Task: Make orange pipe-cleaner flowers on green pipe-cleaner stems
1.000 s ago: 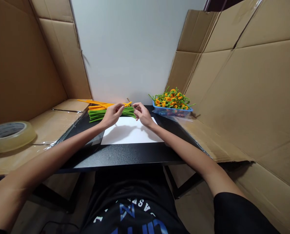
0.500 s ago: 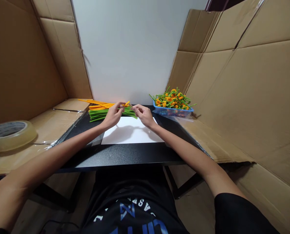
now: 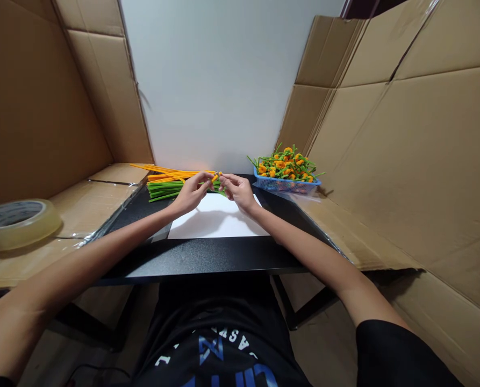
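An orange pipe cleaner (image 3: 215,177) is pinched between my two hands above a white sheet of paper (image 3: 219,223). My left hand (image 3: 193,191) is closed on its left part, thumb against fingertips. From the right, my right hand (image 3: 238,191) pinches the other end; its fingertips nearly meet those of the left. The exact shape of the piece is too small to make out. Behind my left hand lie a bundle of orange pipe cleaners (image 3: 159,176) and a bundle of green pipe cleaners (image 3: 163,190), partly hidden by that hand.
A blue basket (image 3: 287,185) heaped with orange-and-green pipe cleaner flowers (image 3: 282,164) stands at the back right of the black table (image 3: 207,255). A roll of clear tape (image 3: 20,224) lies on cardboard at the left. Cardboard walls (image 3: 417,145) rise on both sides.
The fingertips have come closer together around the orange pipe cleaner, and less of it shows upright between them. My left hand has shifted slightly right.
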